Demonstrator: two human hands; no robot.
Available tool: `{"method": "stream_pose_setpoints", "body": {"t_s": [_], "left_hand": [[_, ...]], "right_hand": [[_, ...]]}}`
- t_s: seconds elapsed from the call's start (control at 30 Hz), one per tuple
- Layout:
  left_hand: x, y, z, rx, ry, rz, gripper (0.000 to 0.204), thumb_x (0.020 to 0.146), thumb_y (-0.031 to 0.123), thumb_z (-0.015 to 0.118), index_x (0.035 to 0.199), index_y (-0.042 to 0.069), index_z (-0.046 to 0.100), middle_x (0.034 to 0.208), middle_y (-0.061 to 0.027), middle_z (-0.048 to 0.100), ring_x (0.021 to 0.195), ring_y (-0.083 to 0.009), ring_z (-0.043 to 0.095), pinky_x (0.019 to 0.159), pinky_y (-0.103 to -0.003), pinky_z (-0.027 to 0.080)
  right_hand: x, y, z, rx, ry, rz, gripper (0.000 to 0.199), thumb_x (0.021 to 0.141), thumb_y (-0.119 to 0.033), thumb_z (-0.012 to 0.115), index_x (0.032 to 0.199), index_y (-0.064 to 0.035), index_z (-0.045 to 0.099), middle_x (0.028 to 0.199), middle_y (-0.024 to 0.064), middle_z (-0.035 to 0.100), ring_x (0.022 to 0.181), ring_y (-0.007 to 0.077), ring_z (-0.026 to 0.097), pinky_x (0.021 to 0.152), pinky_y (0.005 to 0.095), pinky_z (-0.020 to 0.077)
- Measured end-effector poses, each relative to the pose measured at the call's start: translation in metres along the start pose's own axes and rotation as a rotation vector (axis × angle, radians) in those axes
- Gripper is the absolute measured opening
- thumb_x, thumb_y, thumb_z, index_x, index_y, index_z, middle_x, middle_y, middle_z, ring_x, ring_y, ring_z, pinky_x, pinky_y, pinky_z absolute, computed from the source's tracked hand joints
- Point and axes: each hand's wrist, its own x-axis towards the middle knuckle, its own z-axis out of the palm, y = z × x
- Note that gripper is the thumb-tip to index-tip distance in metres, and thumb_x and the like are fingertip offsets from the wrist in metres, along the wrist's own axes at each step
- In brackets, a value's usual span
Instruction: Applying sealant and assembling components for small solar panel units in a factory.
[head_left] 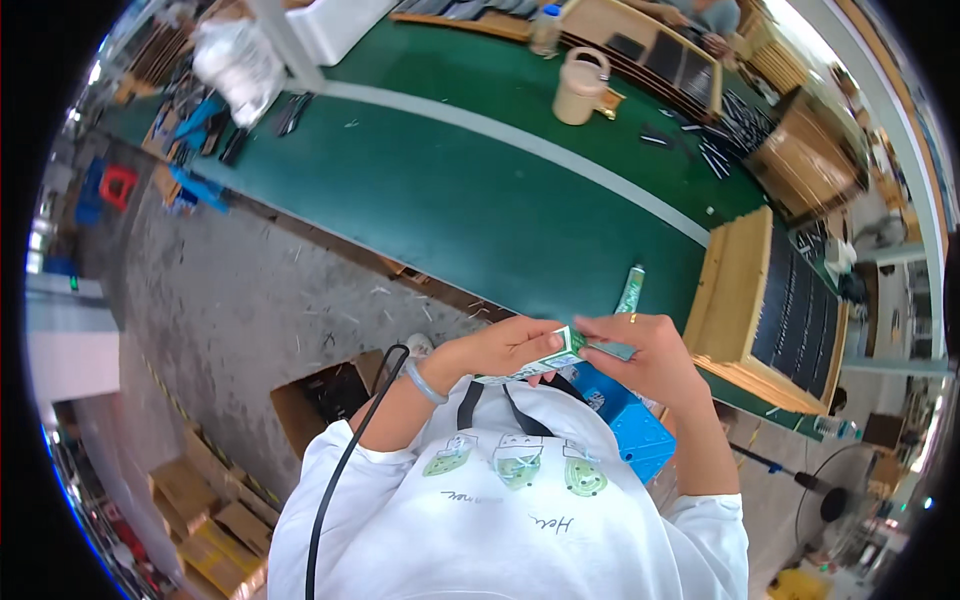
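Note:
My left hand (507, 347) is closed round a slim white and green toothpaste box (530, 368), held in front of my shirt just off the table edge. At the box's right end, my right hand (635, 350) is closed with thumb and fingers around a pale green end flap (612, 349). Whether anything lies inside the box is hidden. A white and green toothpaste tube (631, 290) rests on the green table (450, 200) just beyond my right hand.
To the right stands a wooden tray (735, 290) with dark panels. A beige jug (580, 88) and a bottle (546, 30) are across the table. A blue plastic bin (640, 440) sits below my right forearm. An open cardboard box (300, 405) is on the floor at left. Another person (715, 18) is at the far side.

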Motion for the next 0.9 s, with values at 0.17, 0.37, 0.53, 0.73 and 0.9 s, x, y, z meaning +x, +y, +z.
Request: {"method": "stream_pose_setpoints", "body": {"t_s": [0.17,0.37,0.53,0.73,0.9], "left_hand": [[0.046,0.007,0.031,-0.042,-0.090,-0.103,0.044,0.096,0.038,0.028,0.098,0.001,0.050,0.072,-0.0055,0.055,0.059,-0.0116,0.055,0.053,-0.024,0.048],[0.092,0.016,0.045,-0.112,-0.135,-0.342,0.050,0.095,0.044,0.025,0.094,0.001,0.051,0.072,-0.0056,0.057,0.059,-0.0114,0.056,0.053,-0.024,0.048],[0.120,0.008,0.040,-0.280,-0.323,-0.174,0.065,0.084,0.059,0.038,0.099,-0.003,0.052,0.074,-0.0072,0.057,0.060,-0.0118,0.056,0.053,-0.024,0.047],[0.143,0.008,0.030,-0.292,-0.487,-0.029,0.066,0.081,0.057,0.048,0.110,-0.002,0.050,0.074,-0.0064,0.058,0.063,-0.0102,0.056,0.055,-0.022,0.047],[0.155,0.013,0.021,-0.264,-0.507,0.023,0.063,0.081,0.054,0.050,0.110,-0.002,0.050,0.074,-0.0058,0.059,0.060,-0.0089,0.055,0.056,-0.022,0.046]], "right_hand": [[-0.046,0.020,-0.022,-0.222,0.105,-0.038,0.025,0.068,0.000,0.065,0.093,-0.0010,0.063,0.077,0.0123,0.064,0.065,0.0216,0.063,0.058,0.0294,0.0497],[-0.065,0.065,-0.017,-0.202,0.525,-0.022,0.016,0.072,-0.001,0.059,0.089,-0.0010,0.060,0.070,0.0110,0.060,0.059,0.0193,0.058,0.053,0.0287,0.0462],[-0.063,0.066,-0.022,0.789,0.576,0.280,0.017,0.091,-0.008,0.040,0.100,-0.0031,0.054,0.078,-0.0042,0.052,0.066,0.0008,0.045,0.055,0.0175,0.0365],[-0.070,0.053,-0.041,0.628,0.840,0.105,0.017,0.083,-0.005,0.055,0.099,-0.0018,0.056,0.086,0.0027,0.053,0.080,0.0079,0.048,0.068,0.0215,0.0393],[-0.069,0.029,-0.064,-0.082,0.772,-0.132,0.015,0.069,-0.002,0.065,0.083,-0.0041,0.064,0.097,0.0105,0.055,0.097,0.0231,0.049,0.083,0.0328,0.0390]]}}
